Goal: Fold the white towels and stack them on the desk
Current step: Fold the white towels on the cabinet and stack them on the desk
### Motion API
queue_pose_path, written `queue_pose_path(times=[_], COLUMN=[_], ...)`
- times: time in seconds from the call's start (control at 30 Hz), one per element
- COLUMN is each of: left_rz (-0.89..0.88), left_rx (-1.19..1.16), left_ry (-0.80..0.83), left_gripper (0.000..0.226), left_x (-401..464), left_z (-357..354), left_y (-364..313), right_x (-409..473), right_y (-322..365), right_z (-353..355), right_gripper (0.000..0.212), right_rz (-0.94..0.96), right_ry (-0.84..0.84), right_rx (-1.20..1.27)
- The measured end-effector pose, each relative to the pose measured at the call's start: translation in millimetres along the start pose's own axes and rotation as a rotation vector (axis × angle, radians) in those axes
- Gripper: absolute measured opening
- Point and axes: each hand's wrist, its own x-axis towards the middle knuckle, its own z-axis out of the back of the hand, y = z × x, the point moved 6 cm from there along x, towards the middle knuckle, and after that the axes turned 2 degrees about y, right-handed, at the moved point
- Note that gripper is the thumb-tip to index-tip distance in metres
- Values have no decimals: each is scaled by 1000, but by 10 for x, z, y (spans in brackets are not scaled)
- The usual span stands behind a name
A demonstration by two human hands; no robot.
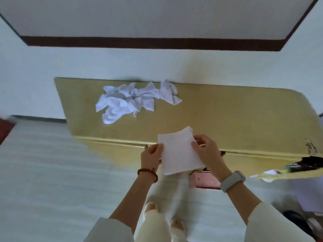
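Over the near edge of the desk point(218, 119), at 6 o'clock, the left hand point(151, 157) and right hand point(206, 151) pinch the side edges of a folded towel point(178, 152). It looks light, soft and limp; holding the edges seems best. Crumpled towels point(129, 100) lie at 11 o'clock; bare desk room lies toward 2 o'clock.

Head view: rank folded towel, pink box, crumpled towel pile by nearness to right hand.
From the right hand:
1. Folded towel: pinched in it, at the desk's front edge.
2. Pink box: just below the wrist, under the desk.
3. Crumpled towel pile: far-left on the desktop.
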Motion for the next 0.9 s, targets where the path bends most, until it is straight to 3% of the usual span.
queue_pose_path(times=[0.13,0.3,0.47,0.67,0.9], left_rz=[-143,-157,-83,28,132], left_rx=[212,230,187,118,-42], left_ry=[-371,-769,-1157,-1459,-1604], left_gripper=[19,23,23,23,22], left_x=[-529,-1448,-3115,-5029,-6299], left_z=[1371,3056,5284,7362,8967], left_y=[208,522,1341,2403,3241], right_x=[-597,-1632,-3766,-6295,-8177], right_y=[505,1118,1737,2088,2363], right_z=[-1175,-2660,-4565,-6312,-7667], right_gripper=[15,18,19,12,12], right_rz=[206,485,763,967,1046], right_ry=[187,349,638,948,1259], right_rx=[-178,-342,-392,-350,-345])
